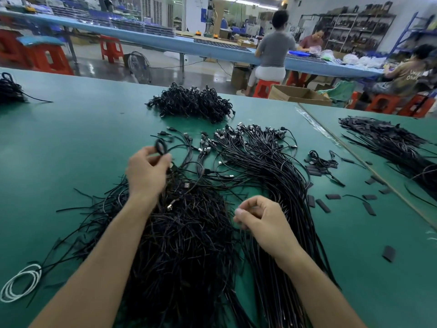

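Broadly, a green table (71, 143) fills the view, and a second table (331, 112) butts against it on the right.

The biggest thing on the table is a dark heap of thin black ties (189, 245) in the near middle, running out of view at the near edge. Just right of it, touching, a fan of loose cables (260, 166) stretches from the near edge to the far middle, with the plugs spread at the far end. Beyond them, well apart, sits a far pile (191, 102) of bundled black cables. A right pile (387, 140) of black strips lies on the second table. At the far left edge a left pile (10, 89) is only partly in view. A white coil (20, 282) lies at the near left, touching stray ties. Short black sleeves (322, 205) are scattered to the right of the loose cables.

The left hand (146, 171) is raised over the far left part of the ties, its thumb and fingertips pinching a small cable loop (160, 146) that stands up above the fingers. The rest of that cable trails right toward the plugs.

The right hand (262, 218) hovers nearer, where the ties meet the loose cables, with fingers curled and thumb against the forefinger. It is blurred, so I cannot tell whether it holds anything.
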The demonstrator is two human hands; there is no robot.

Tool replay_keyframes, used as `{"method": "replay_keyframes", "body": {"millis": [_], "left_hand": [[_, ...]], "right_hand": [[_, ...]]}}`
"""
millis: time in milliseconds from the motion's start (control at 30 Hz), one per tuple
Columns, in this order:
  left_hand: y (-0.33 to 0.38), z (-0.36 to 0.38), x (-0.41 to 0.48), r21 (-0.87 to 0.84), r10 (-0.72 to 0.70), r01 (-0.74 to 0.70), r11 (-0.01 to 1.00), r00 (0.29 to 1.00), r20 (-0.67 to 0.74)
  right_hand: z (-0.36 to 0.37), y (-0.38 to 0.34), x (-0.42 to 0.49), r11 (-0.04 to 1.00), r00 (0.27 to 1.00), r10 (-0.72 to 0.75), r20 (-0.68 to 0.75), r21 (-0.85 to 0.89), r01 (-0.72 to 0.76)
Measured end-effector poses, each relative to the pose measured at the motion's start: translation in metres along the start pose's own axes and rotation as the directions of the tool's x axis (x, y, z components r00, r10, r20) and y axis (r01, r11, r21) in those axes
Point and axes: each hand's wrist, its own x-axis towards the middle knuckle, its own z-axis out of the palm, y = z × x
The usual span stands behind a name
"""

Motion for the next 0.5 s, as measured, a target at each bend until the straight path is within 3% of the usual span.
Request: {"method": "replay_keyframes", "body": {"millis": [100,200,333,500], "left_hand": [[-0.015,-0.001,0.039,0.211,0.009,0.023,0.977,0.989,-0.148],[-0.029,0.000,0.058,0.332,-0.021,0.076,0.940,0.986,-0.166],[-0.034,0.001,0.061,0.480,-0.046,0.093,0.872,0.993,-0.109],[-0.027,0.011,0.040,0.507,0.170,-0.171,0.845,0.984,0.049]], "right_hand": [[-0.007,0.018,-0.001,0.933,0.994,-0.048,-0.103,-0.361,0.007],[-0.007,0.030,-0.001,0.826,0.993,-0.046,-0.105,-0.563,-0.021],[-0.001,0.029,-0.001,0.739,0.994,-0.017,-0.104,-0.671,-0.058],[0.010,0.021,0.003,0.652,0.992,0.026,-0.121,-0.751,-0.109]]}}
